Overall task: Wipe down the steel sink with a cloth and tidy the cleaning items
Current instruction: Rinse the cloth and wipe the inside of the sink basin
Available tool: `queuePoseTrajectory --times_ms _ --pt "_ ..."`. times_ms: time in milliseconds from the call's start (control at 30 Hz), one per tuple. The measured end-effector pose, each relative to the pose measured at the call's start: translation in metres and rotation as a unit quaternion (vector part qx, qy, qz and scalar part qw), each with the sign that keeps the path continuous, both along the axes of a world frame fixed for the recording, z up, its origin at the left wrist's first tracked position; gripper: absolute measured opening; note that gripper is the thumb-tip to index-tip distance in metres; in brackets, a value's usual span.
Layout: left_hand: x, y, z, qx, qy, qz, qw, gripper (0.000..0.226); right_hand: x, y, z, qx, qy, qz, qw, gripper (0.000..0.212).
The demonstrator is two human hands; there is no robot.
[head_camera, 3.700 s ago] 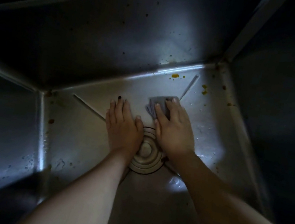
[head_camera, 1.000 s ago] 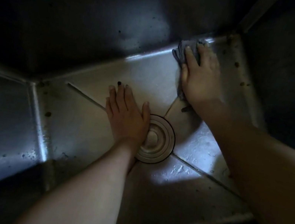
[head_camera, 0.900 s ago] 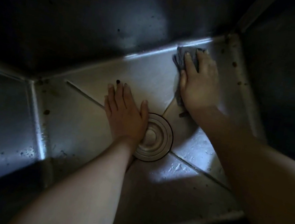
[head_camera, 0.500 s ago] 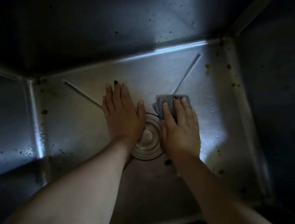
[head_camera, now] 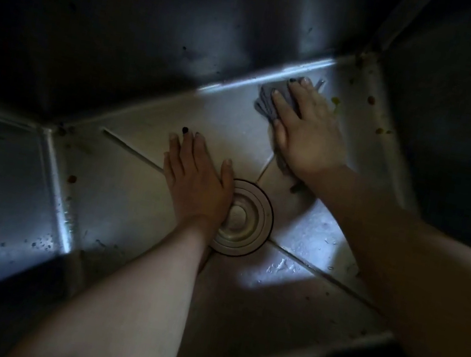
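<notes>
My right hand (head_camera: 307, 134) hides most of the cloth (head_camera: 271, 103), pressing it flat, now farther from the drain (head_camera: 247, 221); left hand (head_camera: 196, 184) stays splayed.

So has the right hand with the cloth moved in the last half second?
Yes. The right hand slid the cloth away from the drain toward the far wall.

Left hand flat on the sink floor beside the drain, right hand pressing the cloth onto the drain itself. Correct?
Not quite. In the head view the right hand presses the cloth near the far right corner, away from the drain. The left hand lies flat beside the drain.
</notes>
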State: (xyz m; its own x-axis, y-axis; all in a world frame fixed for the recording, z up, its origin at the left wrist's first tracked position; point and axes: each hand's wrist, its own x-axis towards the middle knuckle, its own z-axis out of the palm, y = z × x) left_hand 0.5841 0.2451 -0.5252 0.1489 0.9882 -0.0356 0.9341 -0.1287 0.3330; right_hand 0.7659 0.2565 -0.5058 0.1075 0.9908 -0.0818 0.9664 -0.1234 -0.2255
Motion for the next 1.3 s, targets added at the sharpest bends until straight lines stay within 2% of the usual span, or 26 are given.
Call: queuePoseTrajectory --times_ms 333,433,567,667,767,967,1200,1300 --pt "0.000 0.000 0.001 -0.001 -0.003 0.001 1.000 0.061 -0.051 -0.080 0.000 0.034 0.030 -0.192 0.980 0.046" --pt "0.001 0.000 0.001 0.001 -0.003 0.002 1.000 0.061 -0.068 -0.087 -0.001 0.048 0.021 -0.173 0.983 0.042" --pt "0.000 0.001 -0.001 -0.007 0.002 0.001 1.000 0.062 -0.060 -0.064 -0.002 0.074 0.064 -0.103 0.990 0.039" --pt "0.000 0.000 -0.002 -0.001 0.001 0.001 1.000 0.063 -0.045 -0.036 -0.004 0.051 0.057 -0.038 0.996 0.039" --pt "0.000 0.000 -0.002 -0.001 0.007 -0.001 1.000 0.065 -0.031 -0.013 -0.006 0.033 0.049 -0.018 0.998 0.043" --pt "0.000 -0.001 0.000 -0.003 0.004 -0.002 1.000 0.066 -0.027 -0.019 -0.006 0.025 0.043 -0.037 0.998 0.045" --pt "-0.001 -0.001 0.006 -0.019 -0.013 0.000 1.000 0.068 -0.038 -0.068 -0.002 0.046 0.081 -0.176 0.980 0.044" --pt "-0.002 0.001 0.013 -0.038 -0.027 -0.002 0.999 0.067 -0.039 -0.083 0.001 0.028 0.094 -0.182 0.978 0.045"
